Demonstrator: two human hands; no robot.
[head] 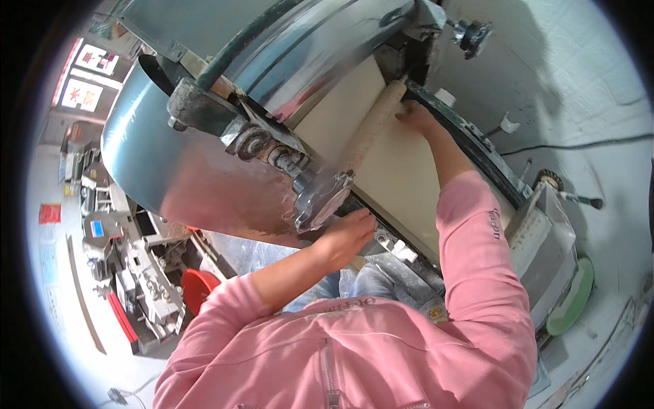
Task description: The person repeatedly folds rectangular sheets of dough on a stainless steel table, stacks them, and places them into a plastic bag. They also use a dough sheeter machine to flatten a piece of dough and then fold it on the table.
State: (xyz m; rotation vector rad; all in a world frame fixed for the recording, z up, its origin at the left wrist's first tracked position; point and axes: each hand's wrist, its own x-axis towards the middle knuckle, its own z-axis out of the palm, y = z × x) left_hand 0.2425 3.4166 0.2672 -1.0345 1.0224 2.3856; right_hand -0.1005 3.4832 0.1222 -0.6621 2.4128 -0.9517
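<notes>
A large metal roller machine (327, 56), which looks like a dough sheeter, stands before me. A smooth cream-coloured sheet (398, 174) slopes down its bed; I cannot tell whether it is dough or a belt. Across it lies a long tan roller (375, 125) with a floury surface. My right hand (418, 118) is at the roller's far end, thumb apart from the fingers, touching the sheet or very close to it. My left hand (350, 232) rests by the dark side rail (398, 232), just below a floury handwheel (324, 202). Its fingertips are partly hidden by the bend of the hand.
A second handwheel (472, 38) juts out at the far side. Beside the bed's lower end sit a metal housing (546, 245) and a green oval object (571, 296). A cable (577, 146) runs along the right. Other machinery (148, 291) and a red basin (198, 291) stand left.
</notes>
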